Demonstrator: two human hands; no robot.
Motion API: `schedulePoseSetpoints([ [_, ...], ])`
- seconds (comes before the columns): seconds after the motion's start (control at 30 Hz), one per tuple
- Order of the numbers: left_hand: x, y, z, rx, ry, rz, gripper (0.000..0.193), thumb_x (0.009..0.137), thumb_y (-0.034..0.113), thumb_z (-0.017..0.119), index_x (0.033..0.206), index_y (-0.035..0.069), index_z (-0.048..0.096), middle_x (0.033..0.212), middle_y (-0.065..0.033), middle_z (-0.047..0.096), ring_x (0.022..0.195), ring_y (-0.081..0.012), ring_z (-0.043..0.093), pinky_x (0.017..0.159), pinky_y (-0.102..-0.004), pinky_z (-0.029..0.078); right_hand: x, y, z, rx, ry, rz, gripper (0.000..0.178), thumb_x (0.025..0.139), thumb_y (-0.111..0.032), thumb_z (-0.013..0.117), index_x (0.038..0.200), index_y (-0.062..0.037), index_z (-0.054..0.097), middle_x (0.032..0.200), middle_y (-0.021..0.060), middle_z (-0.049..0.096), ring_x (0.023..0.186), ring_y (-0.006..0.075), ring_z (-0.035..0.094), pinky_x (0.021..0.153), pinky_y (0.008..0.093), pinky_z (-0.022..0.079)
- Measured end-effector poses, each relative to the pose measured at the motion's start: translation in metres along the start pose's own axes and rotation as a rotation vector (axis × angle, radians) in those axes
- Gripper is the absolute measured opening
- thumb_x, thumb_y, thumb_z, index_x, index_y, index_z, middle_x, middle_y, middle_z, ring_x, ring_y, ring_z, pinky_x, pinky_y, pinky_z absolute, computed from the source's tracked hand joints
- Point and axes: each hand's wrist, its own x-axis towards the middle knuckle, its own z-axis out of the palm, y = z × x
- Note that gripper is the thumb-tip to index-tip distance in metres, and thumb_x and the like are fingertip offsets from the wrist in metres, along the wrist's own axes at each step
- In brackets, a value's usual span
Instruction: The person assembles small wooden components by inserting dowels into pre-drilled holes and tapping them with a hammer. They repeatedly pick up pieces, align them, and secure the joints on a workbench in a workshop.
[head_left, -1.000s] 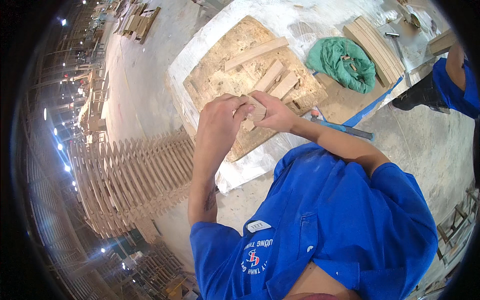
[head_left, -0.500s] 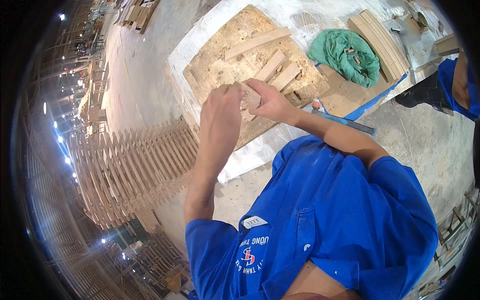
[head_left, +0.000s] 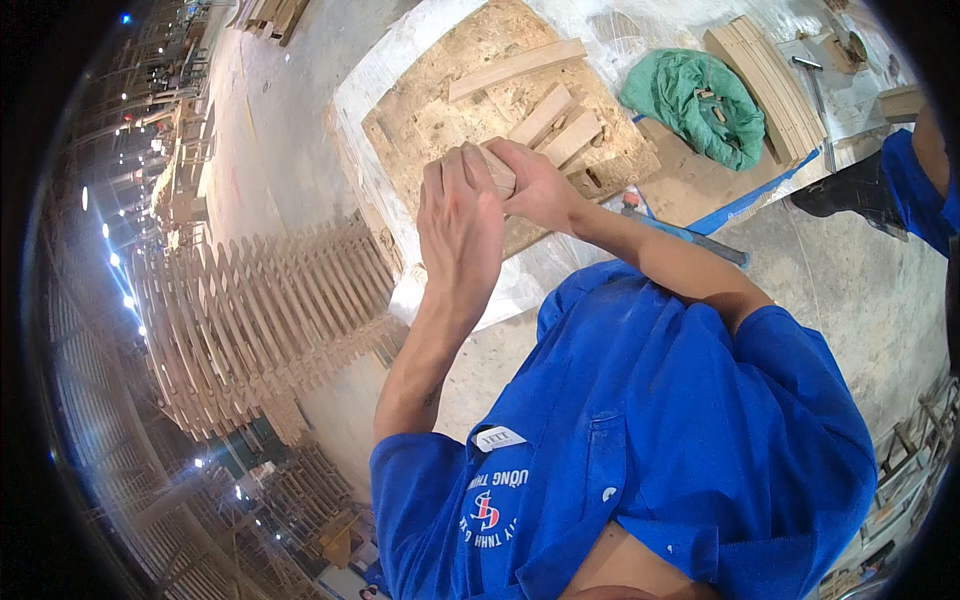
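Observation:
Both hands meet over the near part of a worn wooden board (head_left: 400,110), closed around a short wooden block (head_left: 499,172). My left hand (head_left: 460,195) wraps over its left side with bent fingers. My right hand (head_left: 538,187) grips the same block from the right, and most of the block is hidden between them. Just beyond my right hand, two short wooden pieces (head_left: 573,138) lie on the board. A longer wooden strip (head_left: 516,70) rests farther back.
Right of the board sits a green cloth sack (head_left: 650,85) holding small wooden bits, beside stacked curved wooden slats (head_left: 765,85). A blue-handled tool (head_left: 715,246) lies at the near edge. Another person's shoe (head_left: 835,192) shows at right. Stacked wooden frames (head_left: 270,310) stand left.
Both hands have moved slightly away from my body with the block. My left hand has turned so its fingers now cover more of it.

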Motion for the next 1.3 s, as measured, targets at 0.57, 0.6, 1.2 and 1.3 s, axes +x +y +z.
schedulePoseSetpoints([
  [0.57, 0.019, 0.006, 0.001, -0.254, 0.142, -0.242, 0.022, 0.090, 0.005, 0.066, 0.111, -0.003, 0.070, 0.103, -0.0172, 0.069, 0.100, -0.0331, 0.065, 0.082, -0.0419, 0.052, 0.005, 0.015, 0.005, -0.083, 0.145, -0.166, 0.061, 0.071, -0.014, 0.076, 0.127, -0.0038, 0.053, 0.112, 0.0199, 0.060, 0.110, 0.0401, 0.056, 0.094, 0.0466, 0.047],
  [0.6, 0.020, 0.007, 0.002, -0.260, 0.151, -0.255, 0.021, 0.090, 0.004, 0.066, 0.110, -0.002, 0.070, 0.101, -0.0167, 0.069, 0.099, -0.0331, 0.065, 0.083, -0.0420, 0.052, 0.004, 0.015, 0.006, -0.091, 0.167, -0.176, 0.061, 0.072, -0.014, 0.076, 0.127, -0.0037, 0.053, 0.111, 0.0194, 0.060, 0.110, 0.0397, 0.057, 0.094, 0.0465, 0.047],
  [1.2, 0.019, 0.020, 0.035, -0.003, 0.331, -0.301, 0.026, 0.086, -0.008, 0.061, 0.107, 0.004, 0.072, 0.095, -0.0116, 0.071, 0.089, -0.0291, 0.069, 0.077, -0.0388, 0.055, 0.007, 0.024, 0.018, -0.104, 0.282, -0.229, 0.060, 0.071, -0.011, 0.080, 0.125, -0.0110, 0.055, 0.107, 0.0099, 0.062, 0.103, 0.0330, 0.060, 0.092, 0.0450, 0.047],
  [1.3, 0.020, 0.020, 0.038, -0.021, 0.369, -0.299, 0.024, 0.087, -0.007, 0.061, 0.105, 0.003, 0.071, 0.094, -0.0114, 0.071, 0.089, -0.0292, 0.069, 0.076, -0.0400, 0.054, 0.007, 0.026, 0.018, -0.116, 0.303, -0.255, 0.058, 0.072, -0.012, 0.079, 0.125, -0.0104, 0.055, 0.106, 0.0102, 0.062, 0.101, 0.0334, 0.061, 0.090, 0.0457, 0.048],
])
